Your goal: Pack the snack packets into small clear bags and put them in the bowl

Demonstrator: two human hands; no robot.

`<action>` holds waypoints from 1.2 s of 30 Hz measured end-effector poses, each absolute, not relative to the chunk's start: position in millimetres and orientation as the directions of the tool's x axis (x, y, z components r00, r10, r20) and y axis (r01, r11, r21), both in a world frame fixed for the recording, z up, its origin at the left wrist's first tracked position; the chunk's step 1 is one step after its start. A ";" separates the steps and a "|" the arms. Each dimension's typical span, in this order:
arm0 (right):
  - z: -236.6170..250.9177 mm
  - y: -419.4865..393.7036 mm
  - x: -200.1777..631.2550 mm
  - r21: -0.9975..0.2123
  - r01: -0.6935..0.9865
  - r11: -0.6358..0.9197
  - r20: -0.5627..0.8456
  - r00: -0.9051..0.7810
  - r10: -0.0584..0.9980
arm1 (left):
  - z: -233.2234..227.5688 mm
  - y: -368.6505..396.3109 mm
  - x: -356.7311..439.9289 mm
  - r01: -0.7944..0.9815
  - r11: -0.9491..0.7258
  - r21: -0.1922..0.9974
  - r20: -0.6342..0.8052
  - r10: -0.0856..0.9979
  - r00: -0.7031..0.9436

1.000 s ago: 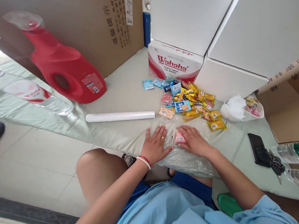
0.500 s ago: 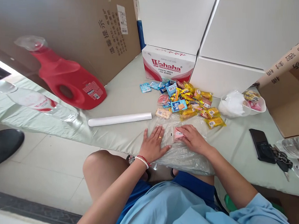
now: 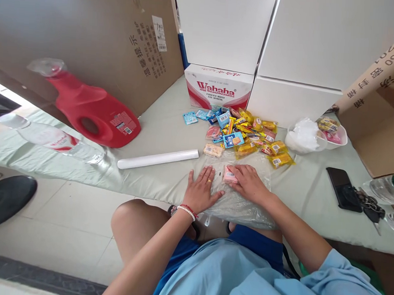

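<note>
A clear plastic bag [image 3: 240, 206] lies spread on the cloth in front of me, its near edge hanging towards my lap. My left hand [image 3: 199, 189] rests flat on the bag's left side, fingers stretched out and thumb apart. Over on its right, my right hand [image 3: 249, 183] grips a small pink snack packet [image 3: 229, 174] on the bag, fingertips on the packet's right part. Just beyond the bag is a pile of wrapped snacks, with a blue packet [image 3: 233, 140], yellow packets [image 3: 281, 160] and a pale beige packet [image 3: 213, 150].
A white roll [image 3: 158, 159] lies to the left, near a red jug [image 3: 98, 113] and a water bottle [image 3: 54, 139]. Behind the snacks stands a Wahaha carton [image 3: 218, 89]. Plastic tubs [image 3: 338, 138], a black phone [image 3: 343, 189] and keys [image 3: 372, 209] are on the right.
My right hand and the pink snack packet have shifted slightly left, closer to my left hand. The bag's surface has slid a little with them. My left hand stays flat.
</note>
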State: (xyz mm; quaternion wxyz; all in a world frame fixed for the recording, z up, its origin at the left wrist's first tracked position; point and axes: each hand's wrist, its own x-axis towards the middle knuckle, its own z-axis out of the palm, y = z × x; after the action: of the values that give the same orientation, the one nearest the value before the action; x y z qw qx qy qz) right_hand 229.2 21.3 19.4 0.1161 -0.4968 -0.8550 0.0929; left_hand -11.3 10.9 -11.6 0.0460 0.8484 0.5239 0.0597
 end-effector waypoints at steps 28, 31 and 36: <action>-2.5 -115.7 298.9 -0.542 0.735 0.407 0.180 -0.371 0.911 | -9.1 -24.3 -91.3 0.586 -0.660 0.470 0.100 0.699 0.708; 5.1 -103.4 302.7 -0.611 0.682 0.402 0.160 -0.391 0.906 | -5.9 -15.7 -90.4 0.565 -0.582 0.585 0.105 0.745 0.659; 38.7 -70.6 311.1 -0.736 0.627 0.255 0.018 -0.359 0.933 | 8.3 1.3 -87.6 0.546 -0.477 0.689 0.020 0.765 0.644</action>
State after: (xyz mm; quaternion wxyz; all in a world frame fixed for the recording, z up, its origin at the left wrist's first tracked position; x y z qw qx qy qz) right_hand 311.1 -70.6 38.7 0.2345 -0.5155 -0.7567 0.3266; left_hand -87.6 1.3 8.3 0.3325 0.8434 0.3885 0.1649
